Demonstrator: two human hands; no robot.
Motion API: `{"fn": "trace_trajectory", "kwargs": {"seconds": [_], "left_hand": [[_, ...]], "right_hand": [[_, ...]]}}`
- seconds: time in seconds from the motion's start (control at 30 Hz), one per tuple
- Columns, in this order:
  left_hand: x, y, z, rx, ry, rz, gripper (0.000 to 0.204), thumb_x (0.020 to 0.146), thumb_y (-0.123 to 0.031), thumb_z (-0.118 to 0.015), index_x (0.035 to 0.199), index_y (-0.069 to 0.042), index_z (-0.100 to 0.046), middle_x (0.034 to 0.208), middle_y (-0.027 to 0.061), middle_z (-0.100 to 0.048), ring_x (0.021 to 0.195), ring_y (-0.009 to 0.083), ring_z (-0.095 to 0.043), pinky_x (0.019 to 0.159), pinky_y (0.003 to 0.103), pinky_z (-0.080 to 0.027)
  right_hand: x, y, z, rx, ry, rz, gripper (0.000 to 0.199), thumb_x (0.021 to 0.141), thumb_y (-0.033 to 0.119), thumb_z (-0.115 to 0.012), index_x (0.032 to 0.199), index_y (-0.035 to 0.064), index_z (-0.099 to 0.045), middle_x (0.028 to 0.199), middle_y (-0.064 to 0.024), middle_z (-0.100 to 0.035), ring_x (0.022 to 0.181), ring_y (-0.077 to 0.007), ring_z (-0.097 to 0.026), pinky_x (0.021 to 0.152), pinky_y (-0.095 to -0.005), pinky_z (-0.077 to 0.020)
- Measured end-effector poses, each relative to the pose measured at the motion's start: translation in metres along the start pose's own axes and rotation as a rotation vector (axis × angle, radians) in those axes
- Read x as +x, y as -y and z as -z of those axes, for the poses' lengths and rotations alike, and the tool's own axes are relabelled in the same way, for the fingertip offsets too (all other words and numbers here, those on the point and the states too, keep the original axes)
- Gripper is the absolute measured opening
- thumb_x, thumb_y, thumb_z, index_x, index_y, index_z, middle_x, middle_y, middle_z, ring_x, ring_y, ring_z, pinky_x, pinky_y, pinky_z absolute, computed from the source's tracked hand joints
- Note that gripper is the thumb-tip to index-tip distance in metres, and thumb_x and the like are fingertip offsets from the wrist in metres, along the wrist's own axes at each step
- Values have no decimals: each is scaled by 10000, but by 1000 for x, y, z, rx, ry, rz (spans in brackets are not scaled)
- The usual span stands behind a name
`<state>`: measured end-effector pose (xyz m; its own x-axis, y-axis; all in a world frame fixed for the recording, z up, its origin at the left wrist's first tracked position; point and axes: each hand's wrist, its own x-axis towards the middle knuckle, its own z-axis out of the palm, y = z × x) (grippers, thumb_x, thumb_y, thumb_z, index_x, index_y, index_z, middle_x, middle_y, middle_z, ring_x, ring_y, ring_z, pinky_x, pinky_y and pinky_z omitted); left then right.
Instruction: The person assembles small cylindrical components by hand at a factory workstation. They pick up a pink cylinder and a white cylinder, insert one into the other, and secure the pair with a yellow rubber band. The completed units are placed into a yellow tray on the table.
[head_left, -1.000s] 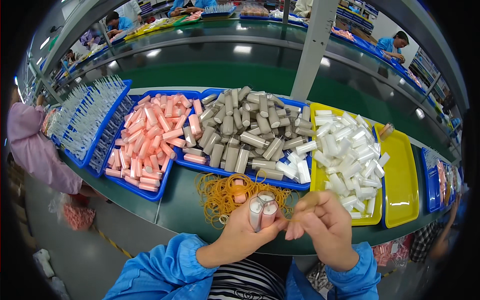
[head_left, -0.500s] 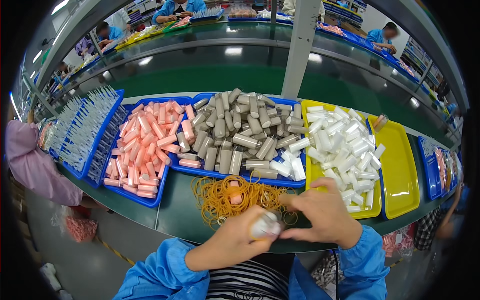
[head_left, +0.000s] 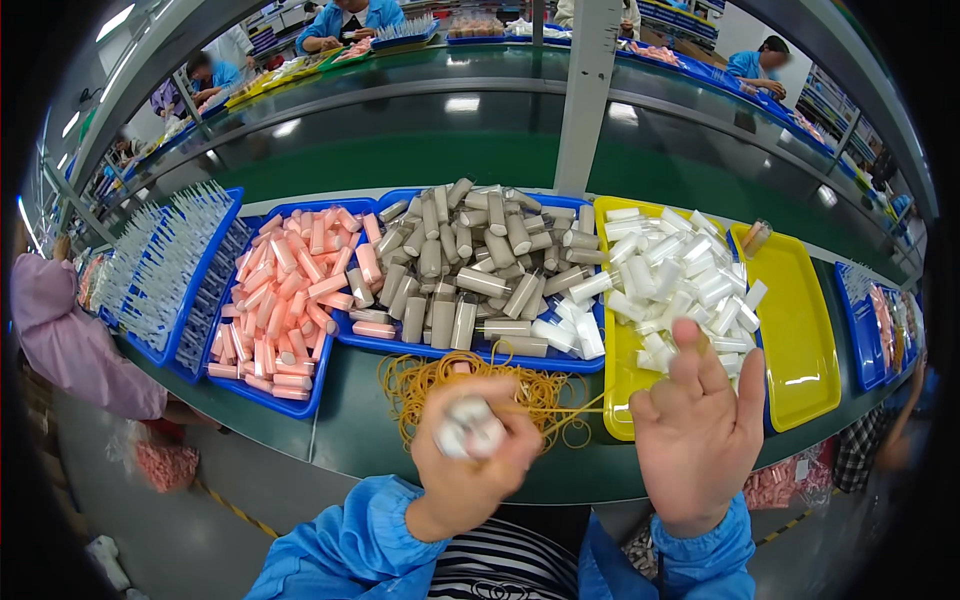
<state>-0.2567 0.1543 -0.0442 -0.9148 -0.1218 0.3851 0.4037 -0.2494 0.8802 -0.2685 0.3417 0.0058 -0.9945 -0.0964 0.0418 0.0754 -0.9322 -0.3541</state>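
My left hand (head_left: 470, 450) is wrapped round a short bundle of wrapped cylinders (head_left: 468, 428), its white and pale pink ends facing up and blurred. From the bundle a tan rubber band (head_left: 565, 410) stretches in two strands toward my right hand (head_left: 690, 430). That hand is palm up over the near edge of the yellow tray, thumb and some fingers extended, the others bent; where the band loops on it is hard to see. Behind my left hand lies a tangled heap of rubber bands (head_left: 405, 385), with a pink cylinder partly showing in it.
Blue trays hold pink cylinders (head_left: 285, 290) and grey cylinders (head_left: 480, 280); white cylinders (head_left: 680, 270) fill a yellow tray (head_left: 620, 400). Another yellow tray (head_left: 800, 340) holds one small piece. A blue rack of clear thin pieces (head_left: 165, 270) stands left. A metal post (head_left: 585, 100) rises behind; co-workers sit beyond.
My hands have moved apart: the left with the bundle went left and up, the right went right and turned palm up. A rubber band is now stretched between them.
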Motion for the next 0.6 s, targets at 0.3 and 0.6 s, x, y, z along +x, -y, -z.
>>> {"fn": "trace_trajectory", "kwargs": {"seconds": [0.3, 0.6], "left_hand": [[-8, 6, -1, 379, 376, -260, 508, 755, 54, -814, 1133, -32, -486, 853, 93, -632, 729, 180, -626, 655, 304, -510], [-5, -1, 3, 812, 451, 101, 1095, 710, -152, -825, 1561, 27, -159, 874, 135, -649, 786, 319, -670, 693, 389, -525]], "right_hand": [[26, -14, 38, -1251, 385, 139, 872, 724, 169, -879, 1439, -26, -418, 1422, -199, -524, 1260, -270, -574, 1051, -384, -442], [12, -12, 28, -1716, 881, 284, 581, 677, 123, -847, 1195, 43, -596, 1132, -103, -603, 1008, -317, -587, 841, -364, -473]]}}
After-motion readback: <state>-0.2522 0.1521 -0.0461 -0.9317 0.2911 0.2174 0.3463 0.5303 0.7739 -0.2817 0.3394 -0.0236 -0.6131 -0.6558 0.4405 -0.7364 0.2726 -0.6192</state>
